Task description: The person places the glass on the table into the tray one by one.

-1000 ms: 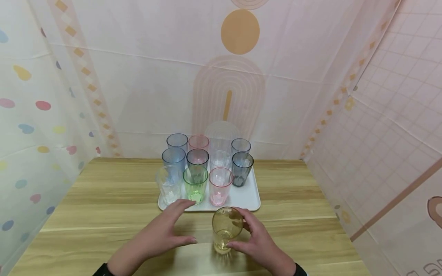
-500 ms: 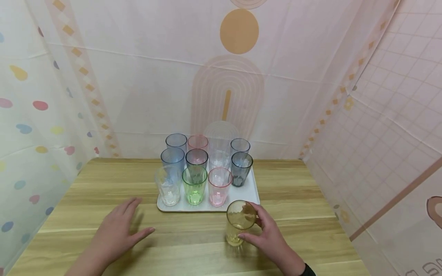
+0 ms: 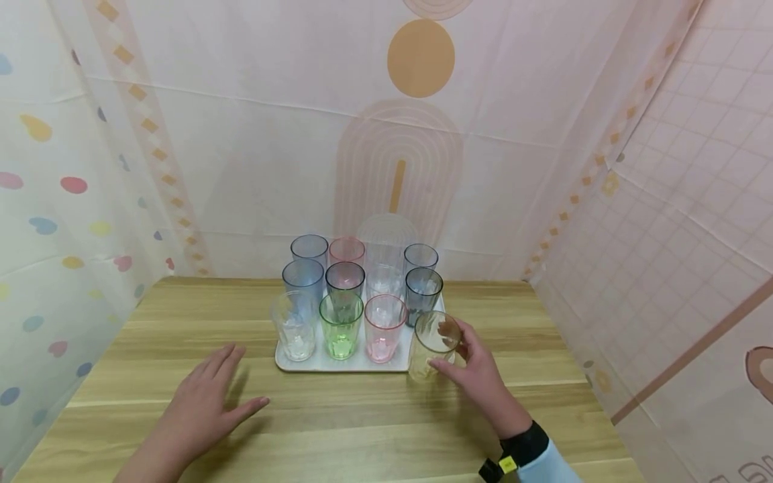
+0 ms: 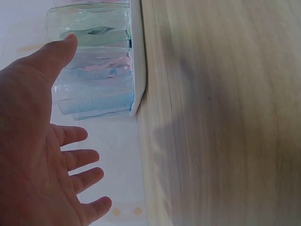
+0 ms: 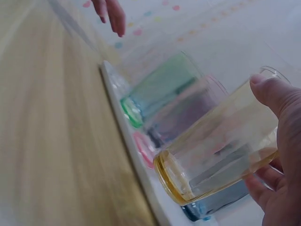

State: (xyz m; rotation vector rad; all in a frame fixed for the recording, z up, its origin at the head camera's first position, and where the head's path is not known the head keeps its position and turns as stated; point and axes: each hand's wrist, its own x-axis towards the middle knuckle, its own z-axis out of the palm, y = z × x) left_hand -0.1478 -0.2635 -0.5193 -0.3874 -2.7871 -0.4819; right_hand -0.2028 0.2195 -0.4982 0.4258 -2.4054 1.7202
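My right hand (image 3: 480, 372) grips a yellow drinking glass (image 3: 430, 342) by its side, thumb in front and fingers behind. The glass is upright over the front right corner of a white tray (image 3: 356, 365). In the right wrist view, the yellow glass (image 5: 216, 146) has its base close over the tray edge. Beside it on the tray stand a pink-rimmed glass (image 3: 384, 332) and a green glass (image 3: 341, 329); a dark grey glass (image 3: 423, 288) is just behind. My left hand (image 3: 202, 406) holds nothing, its fingers extended, left of the tray above the wooden table.
More glasses stand upright in rows on the tray: a clear one (image 3: 296, 329) at front left, blue ones (image 3: 304, 282) behind it, and a dark-rimmed one (image 3: 345, 278) in the middle. Patterned cloth (image 3: 272, 147) hangs behind the wooden table (image 3: 338, 429) and along both sides.
My right hand has carried the yellow glass rightward and forward from the front of the table to the tray's corner. The left hand has drawn away to the left, then stayed put.
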